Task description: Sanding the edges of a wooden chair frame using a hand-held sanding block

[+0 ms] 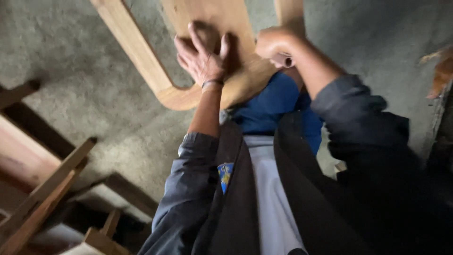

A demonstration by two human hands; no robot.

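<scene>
The left hand [202, 55] is lying flat, fingers spread and released, pressing palm-down on a pale wooden seat panel [222, 21] that is reaching up out of the top of the view. The right hand [276, 43] is sitting just beside it, clenched into a loose fist against the right edge of the same panel; motion blur is hiding whether anything is inside the fist. The panel's lower, rounded end is resting against the person's blue trouser leg [273, 106]. A curved wooden frame piece [141, 56] is sweeping from the upper left down under the panel's end, touching it near the left wrist, which is wearing a thin band [212, 83]. Another light wooden strip [289, 10] is rising behind the right hand. Both arms are wearing dark grey sleeves, rolled back. The concrete floor [85, 80] is lying beneath, and darker wooden furniture parts [42, 184] are standing at the lower left, well apart from the hands.
</scene>
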